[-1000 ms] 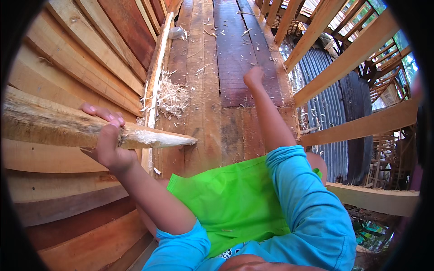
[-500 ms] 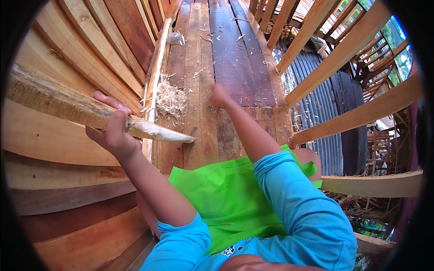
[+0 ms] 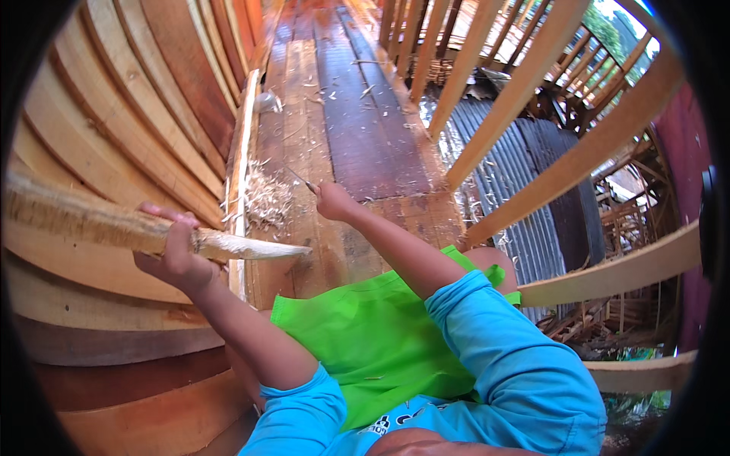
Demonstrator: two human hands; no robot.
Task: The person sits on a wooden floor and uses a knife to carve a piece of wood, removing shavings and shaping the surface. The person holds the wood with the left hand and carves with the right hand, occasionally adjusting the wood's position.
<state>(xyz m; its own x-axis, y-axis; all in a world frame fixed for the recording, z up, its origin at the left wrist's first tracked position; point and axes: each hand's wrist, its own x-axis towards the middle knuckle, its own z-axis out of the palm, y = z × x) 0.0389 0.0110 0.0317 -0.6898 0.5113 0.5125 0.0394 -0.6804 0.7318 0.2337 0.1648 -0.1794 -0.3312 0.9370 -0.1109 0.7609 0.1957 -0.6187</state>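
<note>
My left hand point(image 3: 176, 251) is wrapped round a rough wooden pole point(image 3: 91, 220) that comes in from the left. Beyond my fingers the pole narrows to a pale, freshly cut tapered end point(image 3: 255, 247) that points right. My right hand point(image 3: 334, 201) is closed on a knife point(image 3: 306, 182); its thin blade angles up and left, apart from the pole. The handle is mostly hidden in my fist. A bright green apron point(image 3: 372, 327) lies over my lap, below both hands.
Curled wood shavings point(image 3: 266, 197) are heaped on the plank floor point(image 3: 304, 152) against a pale strip of wood point(image 3: 242, 152). Boards point(image 3: 99, 281) wall the left side. Wooden railing slats point(image 3: 525, 99) stand on the right, with corrugated metal sheets point(image 3: 525, 213) beyond them.
My right hand has moved down and left toward the pole's tip, and the knife blade now shows. The view has shifted slightly; my left hand keeps its grip on the pole.
</note>
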